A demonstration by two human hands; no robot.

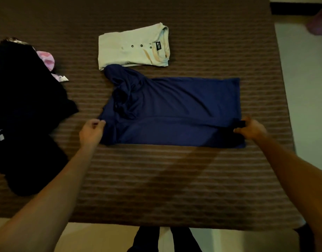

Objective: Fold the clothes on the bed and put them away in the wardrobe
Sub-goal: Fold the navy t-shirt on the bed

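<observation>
A wide bed covered in a brown, faintly striped blanket (174,179) was seen from above, and nearly the whole view was taken up by it. A heap of dark, unfolded clothing (23,110) was piled at its left side, with a scrap of pink and white fabric (47,60) showing at the heap's upper edge. A navy blue short-sleeved shirt of thin jersey cloth (174,110) was spread across the middle of the bed, collar to the left and hem to the right, its near long side already turned over onto the body while the far sleeve was left bunched near the collar. Just beyond it, touching or slightly overlapped at one corner, a cream buttoned shirt (132,47) was laid as a neat folded rectangle. The left hand (92,130) was placed at the shoulder end of the navy shirt, its fingers loosely curled and its fingertips meeting at the cloth's edge; whether fabric was actually pinched could not be told. The right hand (250,128) was closed on the hem end, the cloth gripped between thumb and fingers. The task was judged to be at an early stage: one garment folded, one partly folded, the heap untouched, and nothing yet carried to the wardrobe, which was not in view.
</observation>
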